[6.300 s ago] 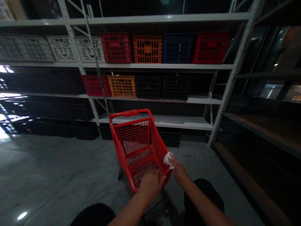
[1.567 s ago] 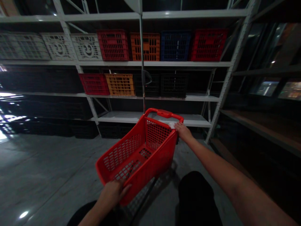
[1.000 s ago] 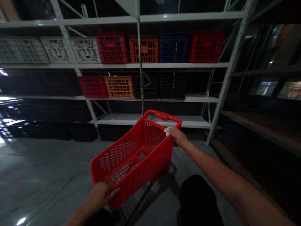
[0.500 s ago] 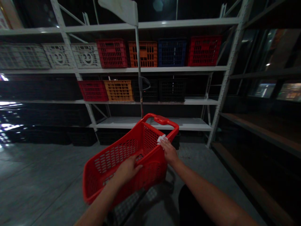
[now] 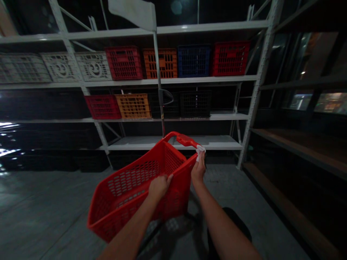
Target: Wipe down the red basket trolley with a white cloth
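Observation:
A red plastic shopping cart (image 5: pixel 173 195) stands in front of me, its push handle (image 5: pixel 187 140) at the far right end. With my left hand (image 5: pixel 159 187) I grip the near side rim, fingers over the inside and thumb along the top. My right hand (image 5: pixel 199 168) presses a crumpled white cloth or tissue (image 5: pixel 200 150) on the right corner of the handle, where it meets the basket. The pole (image 5: pixel 157 65) behind the handle carries a pale sign (image 5: pixel 135 14) and a dark loop (image 5: pixel 167 96).
Metal shelving (image 5: pixel 189 79) runs across behind the cart, holding white crates (image 5: pixel 93 66), red crates (image 5: pixel 231 59), a blue crate (image 5: pixel 193 61) and orange crates (image 5: pixel 160 63). Darker shelves (image 5: pixel 292 148) line the right side. Grey floor (image 5: pixel 62 209) lies around the cart.
My right hand has moved the white cloth from the side rim up and right onto the handle corner. My left hand has slid right along the near rim and closed on it.

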The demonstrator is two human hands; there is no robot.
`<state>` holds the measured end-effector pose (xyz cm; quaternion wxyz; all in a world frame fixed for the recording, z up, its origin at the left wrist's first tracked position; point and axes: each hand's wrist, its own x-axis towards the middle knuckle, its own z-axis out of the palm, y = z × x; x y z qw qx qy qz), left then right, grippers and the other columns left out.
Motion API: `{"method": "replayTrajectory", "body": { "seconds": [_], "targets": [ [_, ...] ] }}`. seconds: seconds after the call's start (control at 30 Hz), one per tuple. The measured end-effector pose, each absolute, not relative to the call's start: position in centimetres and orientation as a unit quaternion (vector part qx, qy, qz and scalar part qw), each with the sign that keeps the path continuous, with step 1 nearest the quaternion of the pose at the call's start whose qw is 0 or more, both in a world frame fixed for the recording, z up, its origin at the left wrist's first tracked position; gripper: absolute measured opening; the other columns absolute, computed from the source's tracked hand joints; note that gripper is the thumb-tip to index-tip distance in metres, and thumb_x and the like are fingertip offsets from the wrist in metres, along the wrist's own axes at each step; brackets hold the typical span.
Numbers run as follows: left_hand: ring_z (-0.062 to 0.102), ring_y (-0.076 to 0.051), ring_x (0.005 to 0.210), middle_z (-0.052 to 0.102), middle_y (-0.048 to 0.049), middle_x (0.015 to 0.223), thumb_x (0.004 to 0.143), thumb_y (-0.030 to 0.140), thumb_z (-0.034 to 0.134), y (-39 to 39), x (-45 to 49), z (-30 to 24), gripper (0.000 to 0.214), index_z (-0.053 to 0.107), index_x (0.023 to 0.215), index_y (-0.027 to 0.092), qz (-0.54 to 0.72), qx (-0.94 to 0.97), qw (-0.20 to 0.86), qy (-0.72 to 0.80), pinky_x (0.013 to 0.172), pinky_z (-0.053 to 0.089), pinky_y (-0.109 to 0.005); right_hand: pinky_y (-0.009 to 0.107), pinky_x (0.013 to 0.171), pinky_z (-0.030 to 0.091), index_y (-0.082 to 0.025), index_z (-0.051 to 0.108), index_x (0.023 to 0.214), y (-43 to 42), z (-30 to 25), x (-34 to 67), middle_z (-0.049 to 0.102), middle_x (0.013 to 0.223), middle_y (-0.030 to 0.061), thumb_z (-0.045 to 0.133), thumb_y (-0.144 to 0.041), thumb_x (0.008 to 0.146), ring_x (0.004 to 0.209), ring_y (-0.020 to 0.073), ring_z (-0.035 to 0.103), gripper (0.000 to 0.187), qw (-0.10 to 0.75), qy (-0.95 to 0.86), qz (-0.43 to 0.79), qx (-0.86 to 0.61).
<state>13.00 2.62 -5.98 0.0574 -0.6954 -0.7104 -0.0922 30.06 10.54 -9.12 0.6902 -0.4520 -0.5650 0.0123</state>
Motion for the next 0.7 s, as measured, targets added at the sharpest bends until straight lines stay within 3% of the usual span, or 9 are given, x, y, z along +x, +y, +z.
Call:
{"method": "replayTrajectory", "body": {
  "seconds": [0.1, 0.23, 0.37, 0.5, 0.7],
  "targets": [
    [0.064, -0.022, 0.081, 0.067, -0.0130, 0.082, 0.086, 0.055, 0.007, 2.6, 13.5, -6.0, 0.069, 0.063, 0.087, 0.015, -0.091, -0.696, 0.056, -0.710, 0.071, 0.045, -0.031, 0.055, 0.107, 0.012, -0.008, 0.012, 0.140, 9.1, -10.3, 26.5, 0.005, 0.147, 0.0142, 0.019, -0.021, 0.091, 0.134, 0.0251, 0.000, 0.051, 0.710, -0.545, 0.055, -0.442],
    [0.064, -0.020, 0.080, 0.067, -0.0123, 0.080, 0.086, 0.054, 0.007, 2.4, 13.5, -5.9, 0.069, 0.063, 0.088, 0.015, -0.090, -0.698, 0.053, -0.708, 0.071, 0.045, -0.029, 0.057, 0.106, 0.008, -0.011, 0.009, 0.140, 7.5, -12.8, 23.9, 0.002, 0.147, 0.0128, 0.028, -0.022, 0.091, 0.133, 0.0257, -0.006, 0.054, 0.723, -0.557, 0.063, -0.403],
    [0.064, -0.020, 0.080, 0.068, -0.0111, 0.080, 0.086, 0.055, 0.007, 1.9, 12.8, -5.9, 0.069, 0.063, 0.084, 0.017, -0.086, -0.705, 0.055, -0.702, 0.071, 0.044, -0.029, 0.056, 0.105, 0.007, -0.007, -0.002, 0.140, 9.2, -10.5, 26.7, -0.007, 0.146, 0.0154, 0.025, -0.024, 0.091, 0.131, 0.0264, -0.011, 0.058, 0.715, -0.509, 0.054, -0.476],
    [0.063, -0.020, 0.080, 0.068, -0.0119, 0.080, 0.086, 0.055, 0.007, 1.2, 12.4, -5.9, 0.069, 0.063, 0.085, 0.016, -0.087, -0.704, 0.059, -0.703, 0.071, 0.044, -0.029, 0.051, 0.108, 0.008, -0.012, -0.002, 0.141, 9.5, -9.0, 28.2, -0.007, 0.147, 0.0112, 0.025, -0.022, 0.091, 0.131, 0.0233, -0.010, 0.058, 0.730, -0.484, 0.027, -0.482],
    [0.064, -0.020, 0.079, 0.068, -0.0113, 0.080, 0.086, 0.054, 0.008, 0.4, 11.5, -5.6, 0.066, 0.063, 0.086, 0.017, -0.091, -0.709, 0.057, -0.697, 0.070, 0.044, -0.029, 0.057, 0.105, 0.018, -0.011, 0.007, 0.141, 5.1, -12.2, 24.7, -0.002, 0.147, 0.0139, 0.028, -0.025, 0.091, 0.134, 0.0277, -0.001, 0.056, 0.673, -0.565, 0.048, -0.475]
  ]
}}
